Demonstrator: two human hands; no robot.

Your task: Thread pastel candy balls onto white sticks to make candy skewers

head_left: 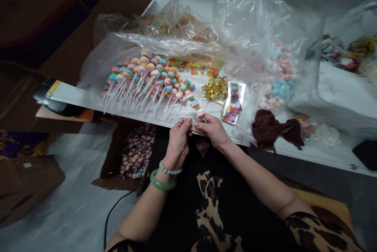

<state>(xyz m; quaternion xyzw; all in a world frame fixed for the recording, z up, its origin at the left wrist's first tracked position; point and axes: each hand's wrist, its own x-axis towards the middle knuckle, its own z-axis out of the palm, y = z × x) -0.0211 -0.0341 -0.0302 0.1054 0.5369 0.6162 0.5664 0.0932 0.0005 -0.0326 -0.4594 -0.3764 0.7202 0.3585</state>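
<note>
My left hand (pixel 178 144) and my right hand (pixel 213 130) meet at the table's front edge, both pinching a thin white stick. It seems to be a pastel candy skewer (pixel 196 108), with white and pink discs by my right fingers. Just beyond my hands, many similar skewers (pixel 144 83) lie in a fan on clear plastic sheeting (pixel 118 47), their sticks pointing towards me. Gold twist ties (pixel 215 89) and a printed card packet (pixel 233 103) lie to the right of the skewers. A jade bangle and a beaded bracelet circle my left wrist.
Loose gummy candies (pixel 191 65) and a bag of pastel candies (pixel 278 75) lie on the white table (pixel 70 94). A brown cloth (pixel 273 128) sits at its front edge. Below on the left, an open cardboard box (pixel 137 151) holds wrapped candies. A clear plastic bin (pixel 332 91) stands at right.
</note>
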